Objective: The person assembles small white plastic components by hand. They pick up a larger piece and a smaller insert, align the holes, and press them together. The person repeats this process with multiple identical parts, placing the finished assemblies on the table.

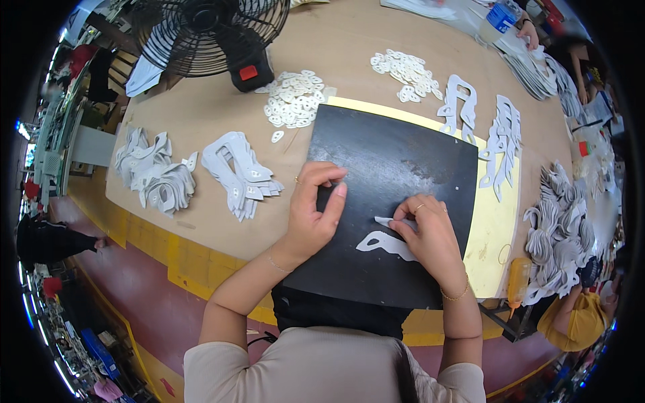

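My right hand (428, 233) is closed in a pinch over the black board (403, 154), gripping a small light-grey cut piece (383, 221) whose end sticks out past the fingertips. Just below it, flat on the board, lies a wavy light-grey piece (380, 241) with a cut-out; its right end is hidden under my hand. Over the board's left edge, my left hand (317, 203) has its fingers curled and thumb tip close to the index fingertip. Whatever it pinches, if anything, is too small to name.
A yellow sheet (494, 228) lies under the board. Small white pieces (293, 99) are heaped beyond it. Grey cut pieces are stacked left (236, 171) and right (557, 232). A black fan (208, 33) stands far left; a yellow bottle (518, 281) sits near right. Another person's hand (529, 33) shows far right.
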Demonstrator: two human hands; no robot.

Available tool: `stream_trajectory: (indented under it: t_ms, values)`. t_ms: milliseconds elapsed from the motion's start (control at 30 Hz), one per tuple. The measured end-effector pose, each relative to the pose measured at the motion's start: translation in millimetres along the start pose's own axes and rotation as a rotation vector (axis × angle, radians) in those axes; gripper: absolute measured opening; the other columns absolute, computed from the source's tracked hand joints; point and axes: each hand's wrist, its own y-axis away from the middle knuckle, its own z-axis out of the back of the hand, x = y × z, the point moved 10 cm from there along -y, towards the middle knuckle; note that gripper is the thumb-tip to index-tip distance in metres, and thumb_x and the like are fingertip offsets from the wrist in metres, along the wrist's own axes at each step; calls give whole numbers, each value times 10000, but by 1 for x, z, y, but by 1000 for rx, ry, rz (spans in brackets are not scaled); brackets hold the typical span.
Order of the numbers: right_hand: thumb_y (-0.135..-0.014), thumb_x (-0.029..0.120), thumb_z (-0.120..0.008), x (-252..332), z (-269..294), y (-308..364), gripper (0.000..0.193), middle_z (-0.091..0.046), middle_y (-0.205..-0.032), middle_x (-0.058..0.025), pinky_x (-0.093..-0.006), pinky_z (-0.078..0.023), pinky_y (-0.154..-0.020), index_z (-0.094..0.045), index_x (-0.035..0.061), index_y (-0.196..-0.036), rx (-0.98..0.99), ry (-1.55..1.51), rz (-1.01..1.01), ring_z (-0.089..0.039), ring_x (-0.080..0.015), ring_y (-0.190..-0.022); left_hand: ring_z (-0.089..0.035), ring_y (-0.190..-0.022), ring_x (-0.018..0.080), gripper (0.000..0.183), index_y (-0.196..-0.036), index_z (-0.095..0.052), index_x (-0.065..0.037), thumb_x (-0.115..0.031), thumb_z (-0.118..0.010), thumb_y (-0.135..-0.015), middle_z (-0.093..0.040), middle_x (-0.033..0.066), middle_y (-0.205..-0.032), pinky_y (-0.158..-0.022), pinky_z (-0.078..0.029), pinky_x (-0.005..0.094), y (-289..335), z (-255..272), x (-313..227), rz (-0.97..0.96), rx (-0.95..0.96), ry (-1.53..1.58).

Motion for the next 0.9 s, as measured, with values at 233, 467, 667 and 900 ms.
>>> stream_trajectory:
  t_ms: [233, 467, 667, 900]
  values:
    - [-804, 137, -741, -3, 8, -3, 188, -623, -802, -42, -325, -340, -814, -702, 54, -968, -59, -27, 3, -566, -195, -808, -578, -1046, 275, 234, -1078, -693, -24, -65, -682, -847, -610, 117, -1094, -903, -448, 338, -49, 65, -2, 66, 6, -816]
    - [-1019, 306, -483, -9, 12, -6, 357, -628, -770, -48, -333, -329, -826, -729, 55, -953, -50, -84, 17, -570, -197, -782, -577, -1023, 331, 179, -987, -719, -4, -66, -686, -822, -641, 138, -1046, -912, -446, 406, -73, 93, 53, 197, 235, -978]
    - [-1050, 320, -411, -21, 14, -7, 434, -674, -804, -57, -358, -322, -846, -730, 43, -950, -16, -233, -42, -595, -208, -828, -597, -793, 236, 229, -1026, -705, 7, -87, -721, -818, -637, 115, -968, -766, -484, 332, -81, 92, 78, 341, 312, -878]
    - [-1046, 314, -422, -24, 13, -5, 416, -680, -823, -63, -358, -312, -856, -726, 45, -956, -26, -244, -55, -600, -219, -848, -589, -778, 182, 230, -1008, -693, 10, -68, -745, -798, -663, 99, -901, -731, -487, 315, -80, 95, 92, 340, 282, -900]
